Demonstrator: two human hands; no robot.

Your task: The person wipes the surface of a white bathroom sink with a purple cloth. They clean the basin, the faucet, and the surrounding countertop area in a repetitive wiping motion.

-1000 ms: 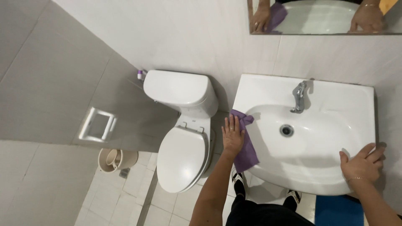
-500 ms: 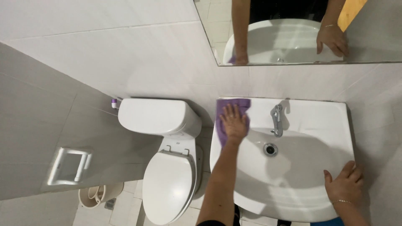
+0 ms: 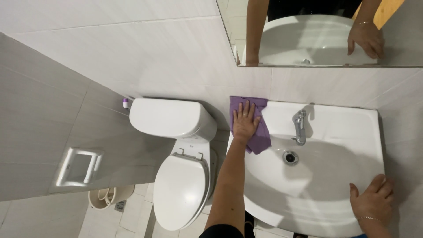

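Note:
My left hand lies flat, fingers spread, on a purple cloth at the back left corner of a white washbasin. The cloth hangs partly over the rim into the bowl. My right hand rests on the basin's front right rim, fingers apart, a thin bracelet at the wrist. A chrome tap stands at the back of the bowl, and the drain sits below it.
A white toilet with its lid down and its cistern stands left of the basin. A mirror hangs above. A wall paper holder and a small bin are at the lower left.
My left hand has slid the purple cloth from the basin's left rim up to its back left corner. The view has tilted up, showing more of the mirror. My right hand stays on the front rim.

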